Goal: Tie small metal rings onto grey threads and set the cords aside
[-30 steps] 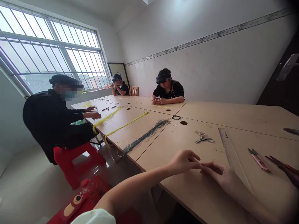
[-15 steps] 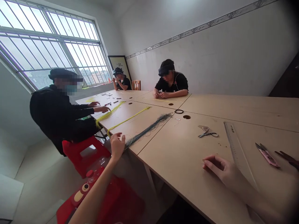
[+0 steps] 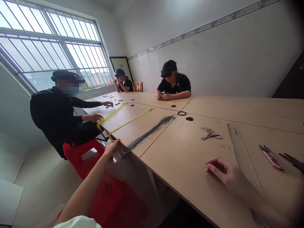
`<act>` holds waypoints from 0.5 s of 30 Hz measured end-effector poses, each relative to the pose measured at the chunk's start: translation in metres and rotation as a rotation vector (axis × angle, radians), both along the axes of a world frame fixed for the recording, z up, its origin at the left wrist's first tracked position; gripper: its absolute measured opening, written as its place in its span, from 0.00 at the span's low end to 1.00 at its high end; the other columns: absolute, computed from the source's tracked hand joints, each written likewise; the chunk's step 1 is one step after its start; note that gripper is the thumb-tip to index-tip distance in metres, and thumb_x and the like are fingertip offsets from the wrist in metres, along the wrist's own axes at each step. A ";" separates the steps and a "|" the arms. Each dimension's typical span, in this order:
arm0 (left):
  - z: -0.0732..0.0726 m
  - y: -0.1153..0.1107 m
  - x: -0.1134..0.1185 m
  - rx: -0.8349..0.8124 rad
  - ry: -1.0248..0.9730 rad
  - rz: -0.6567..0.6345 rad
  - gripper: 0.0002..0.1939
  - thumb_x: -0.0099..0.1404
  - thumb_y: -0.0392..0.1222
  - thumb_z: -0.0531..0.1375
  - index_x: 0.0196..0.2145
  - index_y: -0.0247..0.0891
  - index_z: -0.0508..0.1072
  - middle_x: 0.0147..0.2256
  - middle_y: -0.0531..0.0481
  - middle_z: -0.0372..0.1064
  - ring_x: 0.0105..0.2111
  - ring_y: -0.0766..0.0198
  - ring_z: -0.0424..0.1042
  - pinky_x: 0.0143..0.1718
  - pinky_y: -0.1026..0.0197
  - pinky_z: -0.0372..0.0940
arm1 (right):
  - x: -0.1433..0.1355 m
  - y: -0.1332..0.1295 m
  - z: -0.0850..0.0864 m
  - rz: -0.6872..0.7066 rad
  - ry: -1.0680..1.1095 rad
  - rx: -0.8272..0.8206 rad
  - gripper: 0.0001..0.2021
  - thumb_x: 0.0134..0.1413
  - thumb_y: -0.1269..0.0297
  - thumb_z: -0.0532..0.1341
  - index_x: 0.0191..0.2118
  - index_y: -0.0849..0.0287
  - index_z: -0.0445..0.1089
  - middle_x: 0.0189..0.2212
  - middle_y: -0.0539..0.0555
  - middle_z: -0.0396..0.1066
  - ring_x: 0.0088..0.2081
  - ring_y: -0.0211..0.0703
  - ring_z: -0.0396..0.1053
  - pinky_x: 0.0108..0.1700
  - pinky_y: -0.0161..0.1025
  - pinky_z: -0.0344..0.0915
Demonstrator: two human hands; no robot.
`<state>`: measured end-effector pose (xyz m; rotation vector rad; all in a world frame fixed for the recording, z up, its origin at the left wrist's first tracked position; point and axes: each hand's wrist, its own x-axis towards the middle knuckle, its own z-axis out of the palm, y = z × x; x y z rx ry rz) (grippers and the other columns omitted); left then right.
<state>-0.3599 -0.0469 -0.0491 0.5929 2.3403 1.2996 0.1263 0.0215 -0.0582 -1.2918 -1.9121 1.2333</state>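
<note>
Thread [image 3: 206, 163] forms a tiny loop at the tips of the right hand [image 3: 220, 171], whose thumb and forefinger pinch it just over the surface [image 3: 171, 161]. The left hand [image 3: 112, 147] reaches to the surface's near edge, its fingertips drawn together; whether they grip a strand, I cannot tell. Just beside them are a pale cord loop [image 3: 128, 138] and the near end of a narrow yellow bundle [image 3: 131, 121]. A grey-blue bundle [image 3: 152, 131] lies to its right, slanting away toward a black ring [image 3: 182, 115].

Beyond the right hand rest small metal scissors [image 3: 210, 135]; a clear ruler [image 3: 238, 148] runs past its knuckles, and pink snips [image 3: 272, 158] lie farther right, near dark scissors [image 3: 292, 161]. At the left, a co-worker in black [image 3: 55, 110] has one hand near the end of a looser yellow bundle [image 3: 115, 114]. Two more people [image 3: 174, 84] sit across the surface, elbows on it.
</note>
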 end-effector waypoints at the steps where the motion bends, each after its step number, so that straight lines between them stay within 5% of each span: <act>1: 0.002 -0.002 -0.002 -0.008 0.002 -0.008 0.12 0.65 0.44 0.55 0.37 0.30 0.69 0.31 0.50 0.67 0.27 0.69 0.68 0.27 0.64 0.67 | -0.001 0.000 0.000 -0.009 -0.001 0.009 0.20 0.48 0.43 0.55 0.33 0.56 0.67 0.31 0.54 0.73 0.37 0.50 0.69 0.37 0.41 0.63; 6: 0.018 -0.002 -0.007 0.009 0.055 -0.022 0.11 0.65 0.42 0.56 0.38 0.30 0.69 0.33 0.49 0.68 0.30 0.67 0.69 0.29 0.63 0.68 | -0.003 -0.002 0.002 -0.048 0.009 0.048 0.19 0.48 0.43 0.55 0.32 0.55 0.67 0.29 0.53 0.73 0.36 0.48 0.69 0.35 0.40 0.62; 9: 0.041 0.009 -0.012 0.069 0.114 -0.024 0.10 0.65 0.41 0.56 0.39 0.30 0.69 0.34 0.49 0.68 0.30 0.67 0.69 0.30 0.62 0.68 | -0.004 -0.002 0.004 -0.014 0.012 0.042 0.19 0.46 0.43 0.56 0.31 0.55 0.67 0.29 0.54 0.73 0.36 0.49 0.70 0.36 0.40 0.63; 12: 0.083 0.025 -0.023 0.150 0.224 -0.016 0.10 0.65 0.40 0.56 0.41 0.30 0.68 0.36 0.48 0.68 0.32 0.65 0.70 0.32 0.61 0.69 | -0.005 -0.004 0.004 -0.051 0.022 0.069 0.19 0.47 0.43 0.55 0.31 0.55 0.67 0.28 0.53 0.72 0.35 0.48 0.69 0.36 0.40 0.62; 15: 0.140 0.039 -0.037 0.247 0.404 0.024 0.10 0.65 0.40 0.56 0.42 0.31 0.68 0.37 0.47 0.68 0.33 0.66 0.70 0.32 0.60 0.69 | -0.008 -0.007 0.004 -0.068 0.048 0.078 0.18 0.48 0.44 0.55 0.30 0.55 0.66 0.27 0.52 0.72 0.33 0.47 0.68 0.35 0.39 0.61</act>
